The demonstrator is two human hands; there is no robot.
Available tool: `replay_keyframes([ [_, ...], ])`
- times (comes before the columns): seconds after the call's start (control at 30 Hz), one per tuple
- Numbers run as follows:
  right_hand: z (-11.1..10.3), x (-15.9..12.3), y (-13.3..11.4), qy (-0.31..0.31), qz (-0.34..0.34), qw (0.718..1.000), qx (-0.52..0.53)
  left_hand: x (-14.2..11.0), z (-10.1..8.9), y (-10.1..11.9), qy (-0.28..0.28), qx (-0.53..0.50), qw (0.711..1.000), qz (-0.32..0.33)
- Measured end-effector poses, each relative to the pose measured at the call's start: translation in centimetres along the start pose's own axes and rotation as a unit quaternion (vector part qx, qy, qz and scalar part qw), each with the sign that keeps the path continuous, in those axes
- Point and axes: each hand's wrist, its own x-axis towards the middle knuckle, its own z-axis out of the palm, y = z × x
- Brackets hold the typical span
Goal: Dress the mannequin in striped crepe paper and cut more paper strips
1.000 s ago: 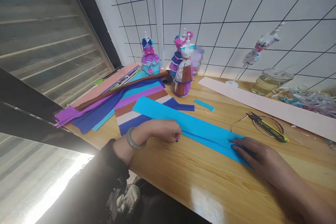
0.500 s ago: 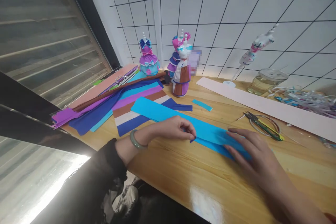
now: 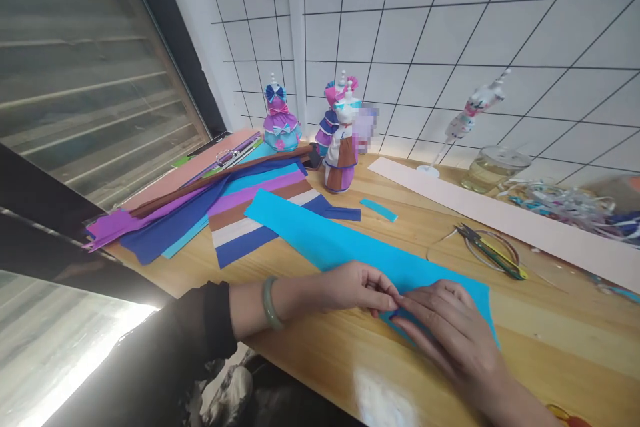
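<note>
A long bright blue paper-like strip (image 3: 320, 233) lies slantwise across the wooden table, flat at its far left end. Over its near edge, my left hand (image 3: 355, 288), with a green bangle on the wrist, is closed in a pinch. The fingertips of my right hand (image 3: 453, 327) meet it there, thumb and forefinger close together. Between the two hands shows a small dark blue piece (image 3: 394, 313), mostly hidden by the fingers. My right palm covers part of the strip near its right end.
Striped and coloured sheets (image 3: 260, 220) lie to the left. Small dressed mannequins (image 3: 341, 147) stand behind, with a bare-skirted one (image 3: 477, 107) on a stand. Green-handled snips (image 3: 493, 252), a pale pink strip (image 3: 450, 203), a glass bowl (image 3: 495, 170) and tangled ribbons (image 3: 560, 203) are at right.
My left hand has moved right and nearer with the dark blue piece. My right hand has come in to meet it. The bright blue strip's right part now lies opened out flatter.
</note>
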Motion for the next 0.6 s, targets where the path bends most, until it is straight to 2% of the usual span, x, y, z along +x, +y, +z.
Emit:
replay_keyframes([
  [0.2, 0.4, -0.6, 0.3, -0.007, 0.028, 0.999, 0.014, 0.1, 0.2, -0.4, 0.017, -0.024, 1.000, -0.004],
  [0.4, 0.1, -1.1, 1.3, -0.017, -0.022, 1.000, 0.009, -0.3, 0.2, 0.2, -0.001, -0.128, 0.991, -0.050],
  [0.5, -0.1, -1.1, 1.3, -0.002, -0.013, 1.000, -0.001, -0.4, 0.1, 0.6, -0.011, -0.174, 0.983, -0.061],
  [0.6, -0.2, -1.0, 1.3, 0.006, -0.008, 1.000, -0.004, -0.3, 0.0, 0.4, -0.012, -0.173, 0.984, -0.052],
])
